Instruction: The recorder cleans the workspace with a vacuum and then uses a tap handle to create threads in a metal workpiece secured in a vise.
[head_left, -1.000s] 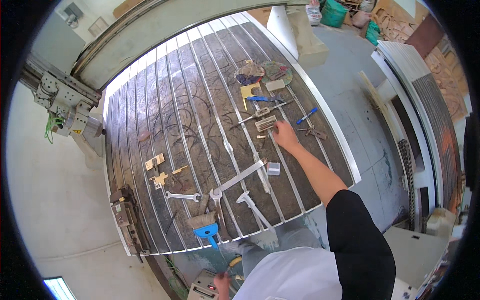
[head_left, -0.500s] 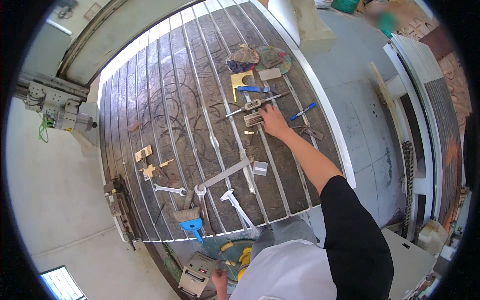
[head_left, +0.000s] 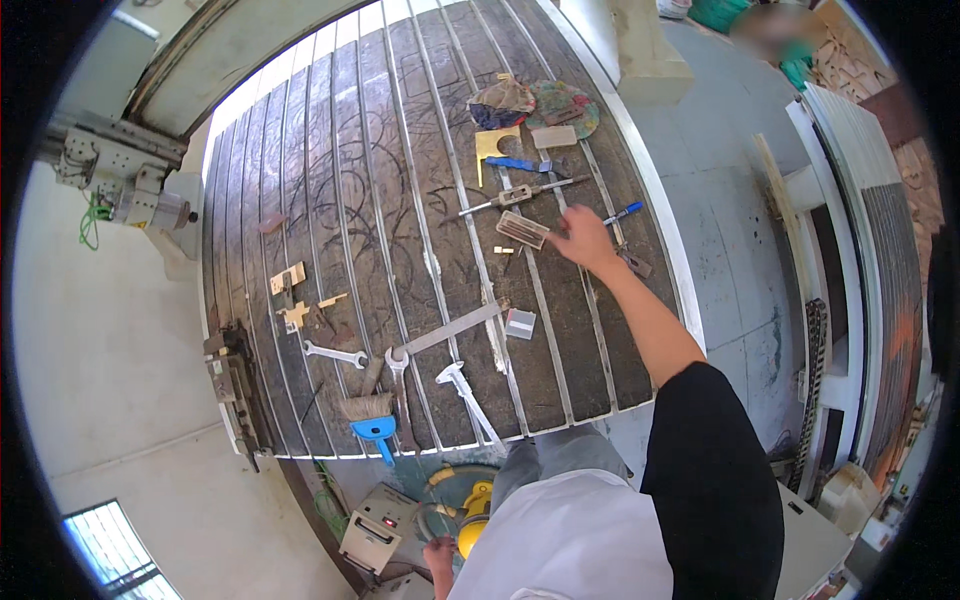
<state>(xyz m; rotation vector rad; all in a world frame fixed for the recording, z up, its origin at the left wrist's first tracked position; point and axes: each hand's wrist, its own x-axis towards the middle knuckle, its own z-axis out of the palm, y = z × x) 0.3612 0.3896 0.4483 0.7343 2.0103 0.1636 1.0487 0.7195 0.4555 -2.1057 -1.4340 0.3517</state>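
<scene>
My right hand (head_left: 585,238) is over the right side of the slotted table, thumb and fingers apart with nothing between them. Its thumb is at the right end of a small clear case (head_left: 522,230) with several thin dark rods inside; whether it touches is hard to tell. Just beyond the case lies a tap wrench (head_left: 515,196) with long handles. A blue marker (head_left: 622,213) lies right of the hand, and a dark metal tool (head_left: 634,263) is partly hidden by the wrist. My left hand (head_left: 438,555) hangs low beside my body, off the table, its fingers too small to read.
Toward the near edge lie a caliper (head_left: 470,400), two wrenches (head_left: 337,353), a steel ruler (head_left: 455,328) and a brush with a blue dustpan (head_left: 374,428). Rags (head_left: 502,103) and a yellow plate (head_left: 492,150) are farther off. A machine head (head_left: 150,205) stands left.
My right hand has drawn back to the right from the small case and its fingers have come away from its top. The case now lies at a different angle.
</scene>
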